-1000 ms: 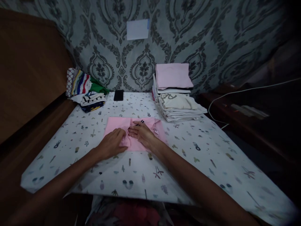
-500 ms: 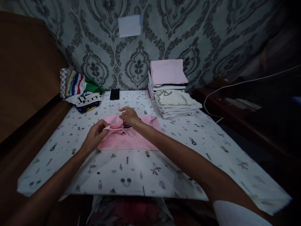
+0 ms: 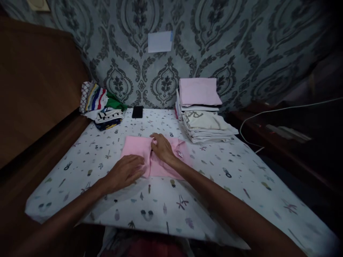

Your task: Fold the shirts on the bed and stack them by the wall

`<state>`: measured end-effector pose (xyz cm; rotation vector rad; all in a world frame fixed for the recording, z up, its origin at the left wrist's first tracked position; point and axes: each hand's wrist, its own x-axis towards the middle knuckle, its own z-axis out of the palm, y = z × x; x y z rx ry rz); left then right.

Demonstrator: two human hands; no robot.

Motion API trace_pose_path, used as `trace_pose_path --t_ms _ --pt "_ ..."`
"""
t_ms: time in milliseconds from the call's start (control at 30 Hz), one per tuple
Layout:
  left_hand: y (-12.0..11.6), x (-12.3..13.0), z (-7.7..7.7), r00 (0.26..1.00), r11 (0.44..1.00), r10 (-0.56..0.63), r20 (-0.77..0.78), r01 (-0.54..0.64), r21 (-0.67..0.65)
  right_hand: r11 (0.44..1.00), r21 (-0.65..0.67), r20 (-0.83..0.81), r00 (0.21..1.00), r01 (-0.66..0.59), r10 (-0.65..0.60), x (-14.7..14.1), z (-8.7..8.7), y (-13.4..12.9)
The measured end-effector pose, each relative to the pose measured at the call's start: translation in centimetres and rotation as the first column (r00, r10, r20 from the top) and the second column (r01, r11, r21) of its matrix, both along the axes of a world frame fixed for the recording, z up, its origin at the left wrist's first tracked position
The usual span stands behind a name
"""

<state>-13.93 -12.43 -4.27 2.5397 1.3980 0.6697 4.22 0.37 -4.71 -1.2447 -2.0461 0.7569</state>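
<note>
A pink shirt [image 3: 137,145] lies partly folded on the table, its left part turned inward over the middle. Flat on the lower edge of that folded part rests my left hand [image 3: 125,172], fingers stretched out. My right hand [image 3: 162,148] is on the upper middle of the shirt, at the edge of the fold. Its fingers are bent down onto the cloth, and whether they pinch any of it is hidden. To the right of this hand the shirt's other side lies slightly rumpled.
White patterned cloth covers the table [image 3: 166,203]. A stack of folded clothes [image 3: 200,92] stands at the back right, a smaller colourful pile [image 3: 107,116] at the back left. A black phone [image 3: 137,112] lies between them. A white cable [image 3: 249,119] hangs at the right.
The left part of the shirt, earlier lifted and bunched in my left hand, now lies flat over the middle. My left hand has let go and spread out. The view has shifted slightly.
</note>
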Motion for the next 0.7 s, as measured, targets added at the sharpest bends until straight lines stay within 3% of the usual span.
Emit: trace_pose_path --t_ms 67,133,267,400,467,533,633,700 --pt "0.5 -0.1 -0.4 0.998 0.998 0.056 0.036 -0.056 0.014 0.984 0.167 0.050 0.997 -0.058 0.050 -0.5 0.0 -0.6" --pt "1.1 0.2 -1.5 0.996 0.996 0.088 -0.016 -0.088 0.001 0.954 0.253 0.108 0.985 -0.160 0.136 -1.2 -0.7 -1.0" --pt "1.8 1.4 -3.8 0.978 0.990 0.049 -0.204 -0.075 -0.120 0.944 0.150 0.322 0.918 -0.292 0.233 -2.0 -3.0 -0.3" --pt "1.5 1.5 -4.1 0.984 0.984 0.001 -0.176 -0.032 -0.175 0.955 0.064 0.351 0.902 -0.291 0.252 -1.8 -3.9 0.6" --pt "1.2 0.7 -3.6 0.998 0.981 0.033 -0.057 -0.043 -0.188 0.963 0.076 0.268 0.935 -0.259 0.231 -1.7 -3.6 0.1" --pt "1.1 -0.6 -3.2 0.976 0.972 0.183 0.116 -0.161 -0.173 0.965 0.137 0.112 0.971 -0.225 0.210 -1.7 -3.2 -1.3" --pt "1.6 -3.2 -2.8 0.796 0.871 0.491 0.354 -0.437 -0.227 0.970 0.158 -0.199 0.956 -0.185 0.215 -2.3 -3.1 -4.1" --pt "2.3 -4.7 -2.6 0.646 0.784 0.621 0.445 -0.490 -0.382 0.987 0.011 -0.375 0.914 -0.159 0.151 -2.8 -3.4 -5.5"
